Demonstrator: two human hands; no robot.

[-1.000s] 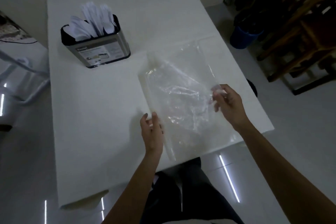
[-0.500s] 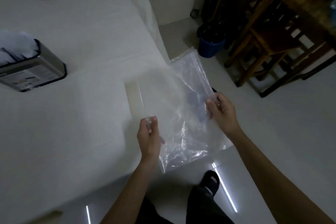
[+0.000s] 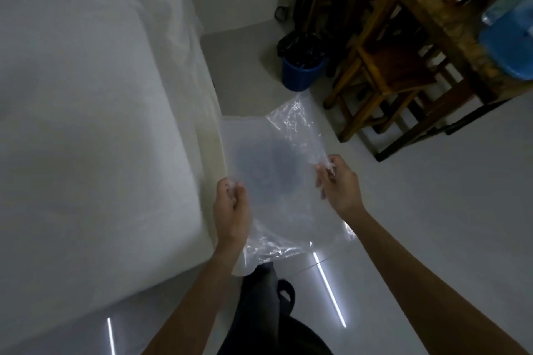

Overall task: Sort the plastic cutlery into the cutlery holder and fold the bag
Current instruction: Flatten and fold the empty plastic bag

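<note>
A clear plastic bag (image 3: 277, 179) hangs stretched in the air just off the right edge of the white table (image 3: 86, 124), over the floor. My left hand (image 3: 232, 207) pinches its left edge close to the table's corner. My right hand (image 3: 339, 181) pinches its right edge. The bag looks crinkled and empty. The cutlery holder and the cutlery are out of view.
A blue bucket with a black liner (image 3: 301, 65) stands on the floor beyond the bag. Wooden chairs (image 3: 386, 75) and a wooden table (image 3: 450, 8) with a blue container fill the right side. My leg and shoe (image 3: 268, 297) are below the bag.
The bag has come off the table and moved right, past the table's edge, held in both hands. My view has swung right, so the cutlery holder has left the frame.
</note>
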